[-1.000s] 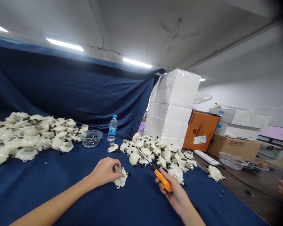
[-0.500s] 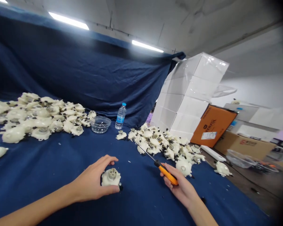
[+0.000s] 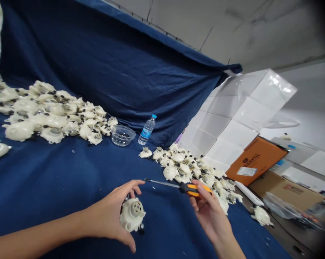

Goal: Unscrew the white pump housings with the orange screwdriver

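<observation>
Lower centre of frame: left hand [image 3: 111, 216] grips a cream plastic housing [image 3: 132, 214]. Right hand [image 3: 209, 212] holds an orange-handled screwdriver [image 3: 178, 186], tip near the left fingertips [image 3: 140, 182].

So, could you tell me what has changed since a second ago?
The left hand drew the round white plastic part nearer and tilted its face up. The right hand swung the orange-handled screwdriver from slanting away to level, tip toward the left hand. Unchanged: both grips, the piles of white parts, clear plastic bowl, water bottle.
</observation>
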Demonstrator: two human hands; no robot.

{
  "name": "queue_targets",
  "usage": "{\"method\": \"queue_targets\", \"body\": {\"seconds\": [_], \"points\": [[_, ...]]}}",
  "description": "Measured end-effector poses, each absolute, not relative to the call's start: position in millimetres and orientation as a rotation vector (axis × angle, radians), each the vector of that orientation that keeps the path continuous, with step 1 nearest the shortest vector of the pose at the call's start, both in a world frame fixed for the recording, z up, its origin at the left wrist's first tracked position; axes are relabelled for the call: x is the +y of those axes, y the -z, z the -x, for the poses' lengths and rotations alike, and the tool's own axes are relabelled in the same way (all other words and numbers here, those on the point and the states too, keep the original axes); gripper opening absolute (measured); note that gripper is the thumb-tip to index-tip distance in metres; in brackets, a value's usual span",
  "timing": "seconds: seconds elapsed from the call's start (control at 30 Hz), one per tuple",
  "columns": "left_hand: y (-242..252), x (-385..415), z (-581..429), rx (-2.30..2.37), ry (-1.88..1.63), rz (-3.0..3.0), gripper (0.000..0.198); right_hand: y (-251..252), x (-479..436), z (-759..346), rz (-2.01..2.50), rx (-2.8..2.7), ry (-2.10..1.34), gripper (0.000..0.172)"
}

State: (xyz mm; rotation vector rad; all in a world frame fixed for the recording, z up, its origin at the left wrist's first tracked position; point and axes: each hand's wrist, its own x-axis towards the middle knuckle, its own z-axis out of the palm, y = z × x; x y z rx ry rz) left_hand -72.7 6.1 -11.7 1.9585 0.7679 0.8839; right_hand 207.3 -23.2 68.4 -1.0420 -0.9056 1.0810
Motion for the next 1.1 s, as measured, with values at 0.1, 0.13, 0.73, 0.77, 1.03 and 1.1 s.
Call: {"method": "queue_targets", "body": {"seconds": [0.1, 0.13, 0.73, 0.77, 1.03, 1.1], "points": [[14.0, 9.8, 76.2, 0.661, -0.897, -1.882, 0.119, -77.3, -13.3, -196.7, 0.994, -0.819, -1.108, 0.034], [14.0, 10.6, 77.4, 0.616, -0.876, -1.835, 0.118, -77.1, -11.0, -192.8, 0.986, -0.791, -1.133, 0.034], [4.0, 18.7, 90.2, 0.441, -0.641, -1.211, 0.049, -24.2, -7.2, -182.9, 1.055, -0.495, -1.332, 0.023], [2.9, 18.3, 89.3, 0.453, -0.655, -1.220, 0.047, -24.9, -7.7, -182.3, 1.058, -0.497, -1.333, 0.024], [-12.4, 7.8, 85.8, 0.596, -0.756, -1.244, 0.023, -28.2, -11.7, -178.9, 1.093, -0.509, -1.312, 0.025], [-15.4, 5.0, 85.1, 0.623, -0.771, -1.272, 0.019, -29.2, -12.4, -178.7, 1.101, -0.514, -1.301, 0.024]]}}
